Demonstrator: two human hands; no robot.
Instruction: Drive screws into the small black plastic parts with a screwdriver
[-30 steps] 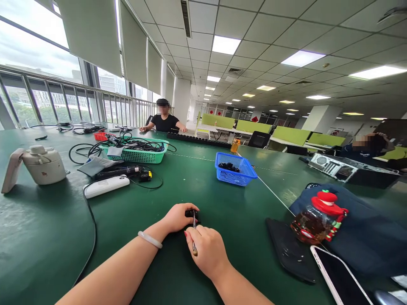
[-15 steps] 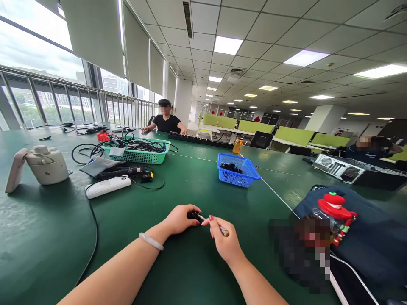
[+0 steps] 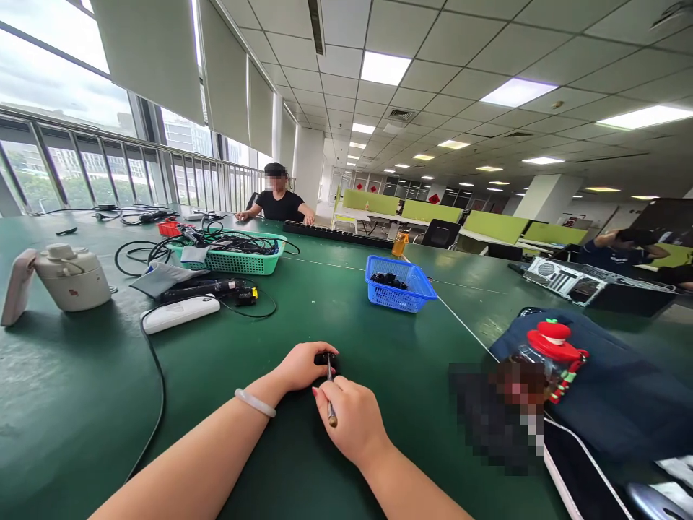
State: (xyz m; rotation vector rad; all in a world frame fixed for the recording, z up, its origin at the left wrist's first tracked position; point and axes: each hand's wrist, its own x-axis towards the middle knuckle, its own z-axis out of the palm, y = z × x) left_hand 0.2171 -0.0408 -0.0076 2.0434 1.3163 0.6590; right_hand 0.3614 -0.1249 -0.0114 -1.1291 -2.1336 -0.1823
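Note:
My left hand (image 3: 299,367) is closed around a small black part (image 3: 323,358) low over the green table, its thumb and forefinger at the part's edges. Much of the part is hidden by the fingers, so its kind does not show. Just to the right, my right hand (image 3: 356,420) grips a slim pen-like tool (image 3: 332,414) with a metallic shaft and a brownish rear end. The tool's tip points away from me and meets the black part. A blue plastic basket (image 3: 399,300) holding several small black pieces stands beyond my hands.
Left of my hands are a white power strip (image 3: 181,315), a green basket (image 3: 243,263) of cables and a beige jug (image 3: 73,282). At right lie a dark blue cloth (image 3: 611,397), a phone (image 3: 587,469) and a computer case (image 3: 574,282). Another person (image 3: 279,206) sits across the table.
My right hand has moved left and slightly toward me. The tool has swung from a slant to nearly straight away from me. My left hand keeps the black part with little change.

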